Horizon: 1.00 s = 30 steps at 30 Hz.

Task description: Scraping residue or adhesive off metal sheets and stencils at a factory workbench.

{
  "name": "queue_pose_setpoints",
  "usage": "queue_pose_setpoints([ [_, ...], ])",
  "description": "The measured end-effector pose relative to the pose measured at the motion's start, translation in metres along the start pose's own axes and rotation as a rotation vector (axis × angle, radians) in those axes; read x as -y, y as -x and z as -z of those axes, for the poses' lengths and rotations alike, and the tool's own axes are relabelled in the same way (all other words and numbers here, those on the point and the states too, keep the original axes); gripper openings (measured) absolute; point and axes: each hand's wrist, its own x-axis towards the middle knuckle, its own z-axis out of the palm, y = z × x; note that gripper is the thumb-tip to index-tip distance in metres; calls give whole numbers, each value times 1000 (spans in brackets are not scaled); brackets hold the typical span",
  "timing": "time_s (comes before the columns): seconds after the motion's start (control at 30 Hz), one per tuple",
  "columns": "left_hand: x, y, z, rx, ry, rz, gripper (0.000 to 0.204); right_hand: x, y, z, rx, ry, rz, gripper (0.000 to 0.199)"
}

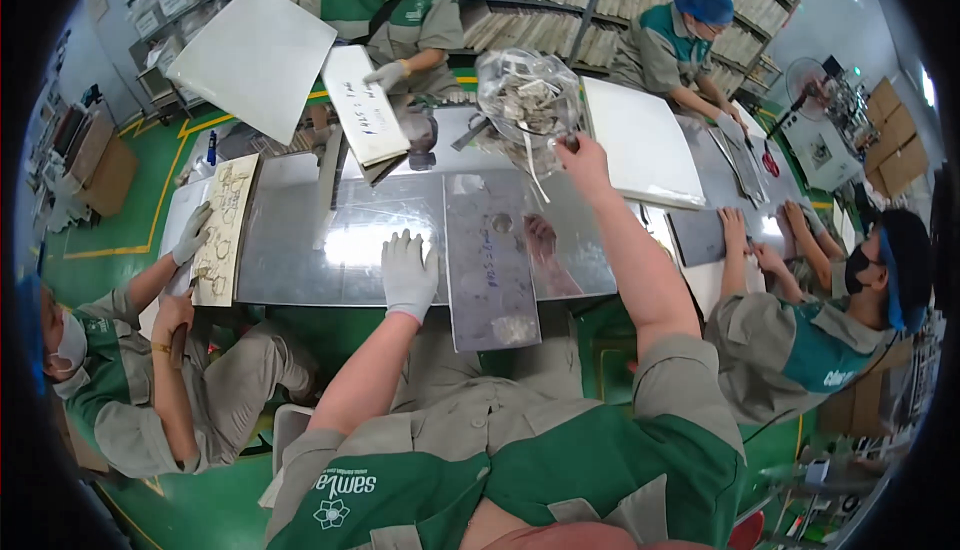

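Observation:
My left hand (410,275), in a white glove, lies flat on the shiny metal tabletop (375,210) with its fingers spread. Just right of it is a flat grey plate (490,270) with blue handwriting and scuffs; its near end juts over the table edge. My bare right hand (582,162) is stretched far forward. Its fingers are closed at the lower right edge of a clear plastic bag (525,95) full of pale strips and scraps. Whatever small dark thing sits at the fingertips is too unclear to name.
Across the table a person holds a large white sheet (255,60) and a written-on white packet (362,110). A stack of white sheets (640,140) lies right of the bag. At left, a co-worker handles a wooden die board (225,235). Red-handled scissors (770,160) are at far right.

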Motion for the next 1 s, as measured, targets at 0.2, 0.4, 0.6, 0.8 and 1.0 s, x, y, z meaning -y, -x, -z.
queue_pose_setpoints([
  [0.2,-8,-5,7,27,52,17,33,-24,-113,-29,-69,321,23,29],
  [0.4,-7,-4,8,82,2,60,40,-25,-111,-24,-104,217,-62,42],
  [0.6,-9,-3,6,61,-4,56,38,-24,22,-1,51,-241,-229,21],
  [0.8,-4,0,6,-2,58,22,31,-13,198,36,220,-586,-593,41],
  [1.0,-5,14,19,80,186,-181,29,-21,291,74,227,-520,-720,61],
])
